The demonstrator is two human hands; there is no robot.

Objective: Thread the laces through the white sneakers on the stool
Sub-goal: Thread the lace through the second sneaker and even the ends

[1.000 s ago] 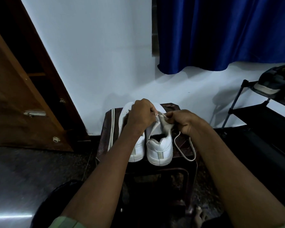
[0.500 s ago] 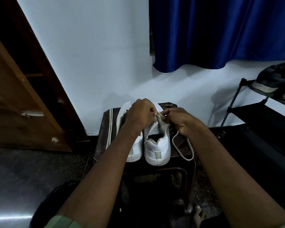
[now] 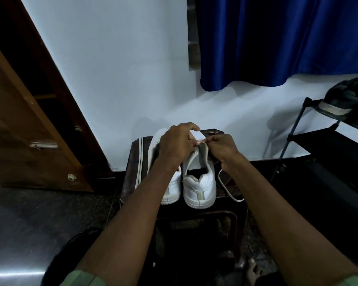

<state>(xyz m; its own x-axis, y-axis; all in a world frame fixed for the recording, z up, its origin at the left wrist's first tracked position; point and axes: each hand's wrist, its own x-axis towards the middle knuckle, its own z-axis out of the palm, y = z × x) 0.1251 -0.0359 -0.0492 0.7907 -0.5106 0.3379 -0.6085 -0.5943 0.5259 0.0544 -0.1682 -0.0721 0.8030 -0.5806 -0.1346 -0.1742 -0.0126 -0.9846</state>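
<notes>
Two white sneakers stand side by side on a dark stool (image 3: 232,205), heels toward me. My left hand (image 3: 177,144) curls over the top of the right sneaker (image 3: 198,182) near its tongue, partly hiding the left sneaker (image 3: 172,190). My right hand (image 3: 222,148) pinches a white lace (image 3: 228,190) at the tongue's upper edge, fingertips nearly meeting those of my left hand. The lace's loose part loops down onto the stool to the right of the shoe. The eyelets are hidden by my hands.
A second white lace (image 3: 140,159) lies straight along the stool's left side. A brown wooden door (image 3: 19,131) stands at left, a blue curtain (image 3: 277,42) hangs above, and a black shoe rack (image 3: 329,141) with a dark shoe (image 3: 343,100) stands at right.
Both hands have shifted a little farther up along the right sneaker toward its toe, and the fingertips have drawn closer together at the tongue. The loose lace loop has followed slightly.
</notes>
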